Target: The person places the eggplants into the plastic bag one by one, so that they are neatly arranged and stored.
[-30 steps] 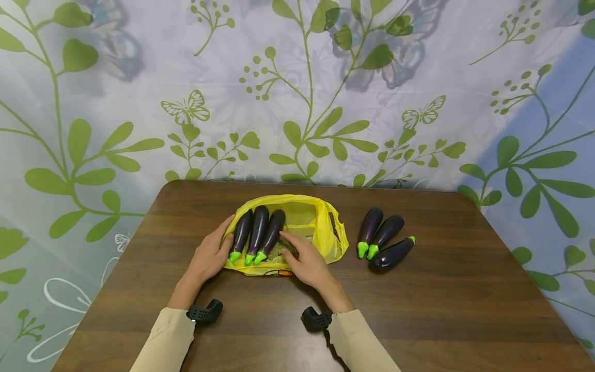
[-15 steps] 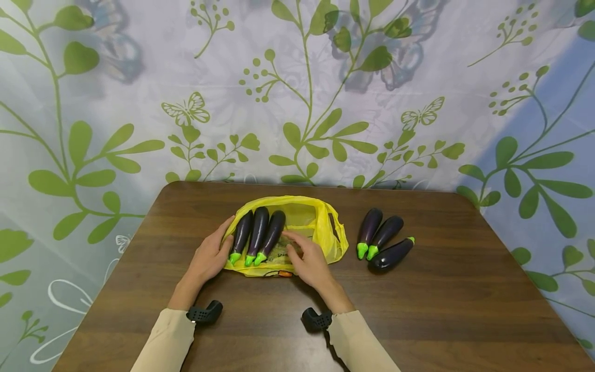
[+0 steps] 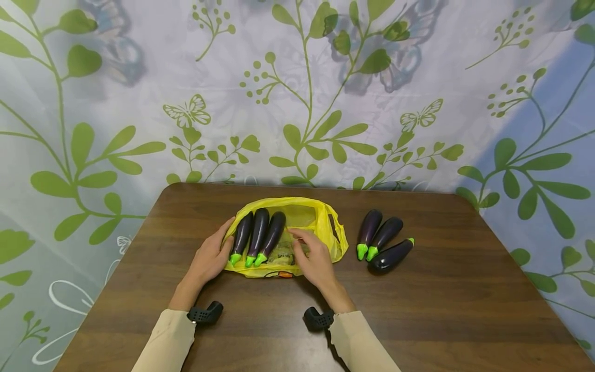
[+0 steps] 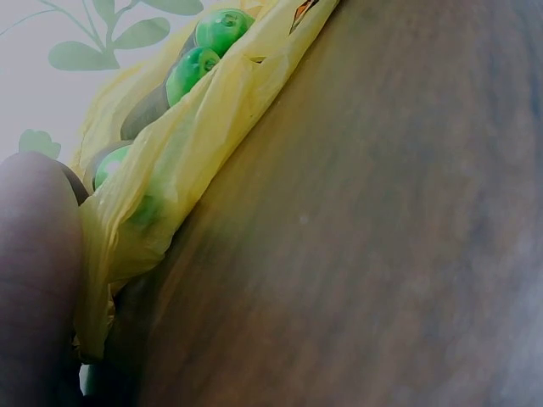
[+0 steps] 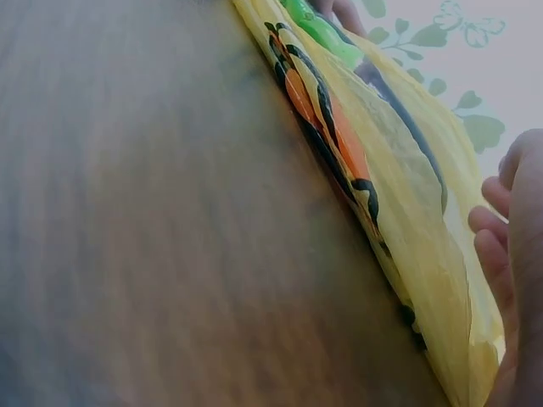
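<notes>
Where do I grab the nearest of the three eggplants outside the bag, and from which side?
The nearest eggplant looks best taken round its plump middle, from above and the near side. It lies slanted, green tip pointing away to the right, and the other two eggplants sit close behind its left end.

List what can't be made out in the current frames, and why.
Print inside yellow bag, head view: too small to read.
Bagged eggplants, left wrist view: largely hidden by the bag's near side.
Left hand, left wrist view: cut off by left edge.
Right hand, right wrist view: cut off by right edge.
</notes>
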